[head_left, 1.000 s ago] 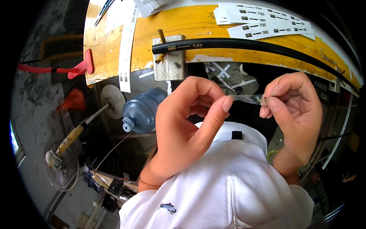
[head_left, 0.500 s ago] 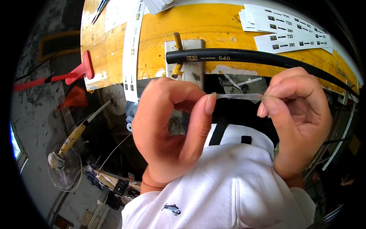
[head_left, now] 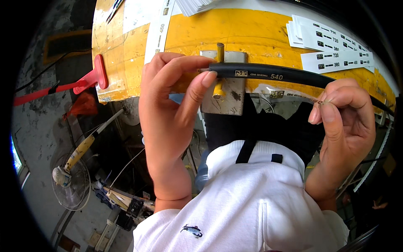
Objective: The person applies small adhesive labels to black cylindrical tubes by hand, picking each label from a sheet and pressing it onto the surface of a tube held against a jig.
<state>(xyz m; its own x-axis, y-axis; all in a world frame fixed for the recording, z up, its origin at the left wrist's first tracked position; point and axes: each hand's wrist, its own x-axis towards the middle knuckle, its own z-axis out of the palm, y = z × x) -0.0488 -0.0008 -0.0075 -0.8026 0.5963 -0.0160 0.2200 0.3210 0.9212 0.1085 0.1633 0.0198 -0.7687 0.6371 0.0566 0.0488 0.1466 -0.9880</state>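
A black tube point(head_left: 304, 75) with a pale printed mark lies along the near edge of the yellow table, its left end over a metal block. At that end my left hand point(head_left: 166, 94) is closed, thumb below and fingers above. My right hand point(head_left: 348, 111) pinches the right end of a clear film strip point(head_left: 290, 96) between thumb and forefinger. The strip carries a small dark and gold print and hangs just below the tube, nearly parallel to it. Whether the strip's left end touches anything is hard to make out.
The metal block point(head_left: 226, 105) juts from the yellow table point(head_left: 264, 31), with a yellow-painted rod point(head_left: 220, 52) across it. Printed white sheets point(head_left: 336, 61) lie at the right, a long printed strip point(head_left: 159, 35) at the left. A red-handled tool point(head_left: 98, 72) overhangs the left edge; a fan point(head_left: 70, 185) stands beyond.
My left hand has let go of the film strip and moved up and left to the tube's end. My right hand has shifted slightly right with the strip, whose print now shows.
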